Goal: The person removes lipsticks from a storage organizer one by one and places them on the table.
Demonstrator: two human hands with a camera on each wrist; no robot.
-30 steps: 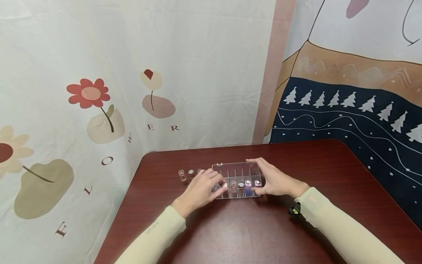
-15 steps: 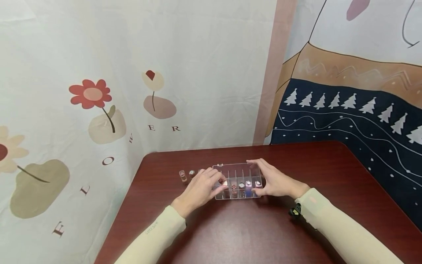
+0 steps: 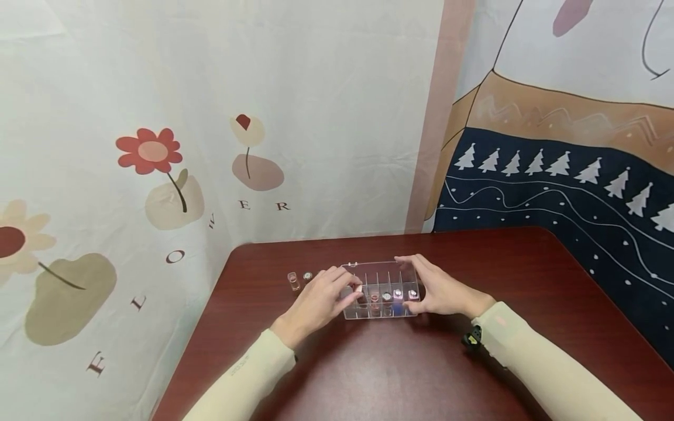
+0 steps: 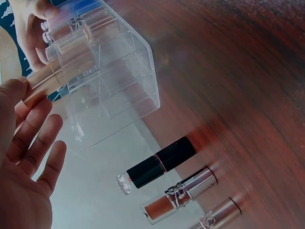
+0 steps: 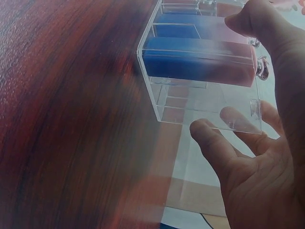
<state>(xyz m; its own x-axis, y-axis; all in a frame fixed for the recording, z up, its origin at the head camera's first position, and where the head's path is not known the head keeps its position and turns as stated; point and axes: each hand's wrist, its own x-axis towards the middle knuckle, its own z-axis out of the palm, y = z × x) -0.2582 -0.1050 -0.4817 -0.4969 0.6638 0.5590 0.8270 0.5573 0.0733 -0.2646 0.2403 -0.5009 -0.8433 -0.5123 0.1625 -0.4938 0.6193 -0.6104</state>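
Observation:
A clear acrylic lipstick organizer with several compartments stands on the table. My left hand pinches a lipstick with a peach-gold end between thumb and fingers, at the organizer's left part. The lipstick's other end overlaps the clear walls in the left wrist view; how deep it sits I cannot tell. My right hand grips the organizer's right end, thumb at the front and fingers round the side and back. Beside that thumb, blue-and-pink lipsticks occupy compartments. Further left in the front row is a reddish lipstick.
Left of the organizer lie a black lipstick, a clear-capped brownish lipstick and another clear-capped tube. The dark red wooden table ends at printed cloth hangings behind and at the sides.
The lipstick end in my left hand has risen slightly at the organizer. My right hand keeps its grip on the organizer, and the head view has shifted a little.

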